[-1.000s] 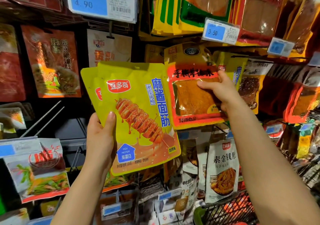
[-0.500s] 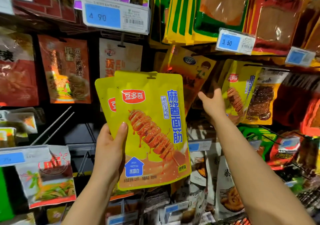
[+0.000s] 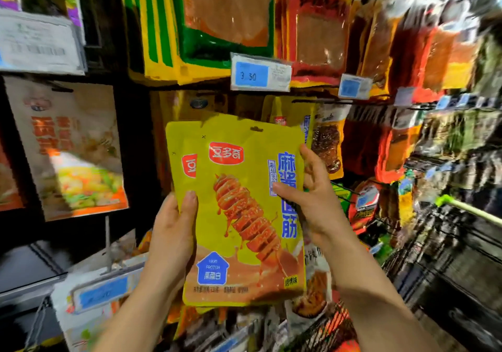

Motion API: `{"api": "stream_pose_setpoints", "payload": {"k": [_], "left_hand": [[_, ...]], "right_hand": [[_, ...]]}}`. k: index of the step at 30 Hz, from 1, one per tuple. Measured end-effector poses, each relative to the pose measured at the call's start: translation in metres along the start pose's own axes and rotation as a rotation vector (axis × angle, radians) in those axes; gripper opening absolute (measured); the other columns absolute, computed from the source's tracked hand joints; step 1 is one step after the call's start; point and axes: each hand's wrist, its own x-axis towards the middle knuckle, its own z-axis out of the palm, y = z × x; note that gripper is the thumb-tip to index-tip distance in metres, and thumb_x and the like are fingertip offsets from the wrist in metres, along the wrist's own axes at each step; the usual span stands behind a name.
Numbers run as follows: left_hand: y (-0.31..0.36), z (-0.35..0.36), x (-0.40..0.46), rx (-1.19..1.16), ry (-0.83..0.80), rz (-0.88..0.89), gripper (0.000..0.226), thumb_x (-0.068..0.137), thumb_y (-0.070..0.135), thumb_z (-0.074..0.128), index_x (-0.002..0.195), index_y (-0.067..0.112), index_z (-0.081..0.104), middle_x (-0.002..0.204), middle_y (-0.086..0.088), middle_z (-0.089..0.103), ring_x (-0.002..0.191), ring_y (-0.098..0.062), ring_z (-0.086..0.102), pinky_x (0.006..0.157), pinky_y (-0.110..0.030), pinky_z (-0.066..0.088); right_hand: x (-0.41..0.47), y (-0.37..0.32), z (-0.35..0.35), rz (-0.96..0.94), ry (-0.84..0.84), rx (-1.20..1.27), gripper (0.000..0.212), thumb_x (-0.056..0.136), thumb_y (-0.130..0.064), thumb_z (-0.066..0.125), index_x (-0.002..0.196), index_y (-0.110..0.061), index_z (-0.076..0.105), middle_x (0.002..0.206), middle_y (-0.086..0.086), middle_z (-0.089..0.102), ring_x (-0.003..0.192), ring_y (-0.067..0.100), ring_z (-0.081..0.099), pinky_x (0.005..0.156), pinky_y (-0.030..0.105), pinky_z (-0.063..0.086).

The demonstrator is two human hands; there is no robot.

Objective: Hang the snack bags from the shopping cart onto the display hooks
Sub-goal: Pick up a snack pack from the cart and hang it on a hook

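A stack of yellow snack bags [image 3: 239, 188] with a red logo and a skewer picture is held upright in front of the display wall. My left hand [image 3: 173, 232] grips the stack's lower left edge, thumb on the front. My right hand [image 3: 309, 197] pinches the right edge of the front bag, thumb across its face. Behind the stack, the same yellow bags [image 3: 292, 119] hang on a hook under the 3.50 price tag [image 3: 260, 76]. The shopping cart [image 3: 459, 243] with a green handle is at the right, blurred.
Rows of hanging snack packs fill the wall above, left and right. A beige bag [image 3: 73, 148] hangs at the left. A bare hook [image 3: 107, 239] with a blue price tag [image 3: 103, 292] juts out at lower left. More bags hang below the stack.
My right hand left the orange bag on the wall hook and came back onto the yellow stack's right edge. The view swung right, bringing the cart into sight.
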Motion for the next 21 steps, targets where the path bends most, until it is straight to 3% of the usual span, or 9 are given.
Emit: {"api": "stream_pose_setpoints", "payload": {"k": [3,8,12,14,16,21], "left_hand": [[-0.003,0.029,0.012,-0.121,-0.02,-0.065,0.022,0.102,0.019,0.04,0.094,0.02,0.06,0.076,0.011,0.073,0.068,-0.004,0.066,0.061,-0.02,0.053],[-0.009,0.048,0.025,-0.262,-0.021,-0.111,0.02,0.097,0.024,0.042,0.096,0.015,0.06,0.078,0.008,0.074,0.069,-0.005,0.068,0.064,-0.023,0.056],[-0.019,0.054,0.037,-0.286,-0.025,-0.117,0.039,0.068,0.046,0.058,0.093,0.017,0.068,0.086,0.005,0.075,0.076,-0.008,0.07,0.067,-0.023,0.057],[-0.024,0.054,0.042,-0.278,-0.012,-0.136,0.034,0.076,0.044,0.056,0.097,0.021,0.07,0.098,-0.001,0.074,0.087,-0.013,0.07,0.074,-0.03,0.057],[-0.025,0.055,0.045,-0.246,-0.006,-0.152,0.027,0.095,0.032,0.045,0.109,0.017,0.063,0.108,-0.005,0.071,0.097,-0.018,0.068,0.081,-0.035,0.054],[-0.028,0.057,0.043,-0.214,-0.018,-0.166,0.023,0.101,0.025,0.038,0.106,0.018,0.06,0.088,0.007,0.074,0.08,-0.005,0.07,0.06,-0.017,0.054]], "right_hand": [[0.014,0.001,-0.039,0.036,0.111,0.034,0.074,0.078,0.011,0.066,0.137,-0.029,0.044,0.092,-0.011,0.074,0.079,0.012,0.072,0.061,0.024,0.057],[0.045,-0.004,-0.099,-0.01,0.242,0.029,0.069,0.082,0.011,0.06,0.139,-0.026,0.042,0.118,0.008,0.062,0.078,0.01,0.069,0.064,0.024,0.056],[0.078,-0.01,-0.119,-0.065,0.215,0.033,0.088,0.069,0.001,0.072,0.145,-0.025,0.037,0.113,0.003,0.065,0.082,0.007,0.07,0.066,0.023,0.056],[0.091,-0.015,-0.123,-0.07,0.189,0.028,0.104,0.051,-0.017,0.081,0.145,-0.026,0.036,0.111,-0.001,0.068,0.09,0.011,0.07,0.07,0.025,0.057],[0.102,-0.018,-0.129,-0.089,0.169,0.017,0.109,0.048,-0.022,0.082,0.147,-0.024,0.035,0.116,0.002,0.068,0.097,0.017,0.07,0.073,0.029,0.057],[0.111,-0.026,-0.142,-0.053,0.097,-0.066,0.106,0.051,-0.015,0.078,0.147,-0.019,0.035,0.098,-0.005,0.074,0.087,0.014,0.071,0.068,0.028,0.058]]}}
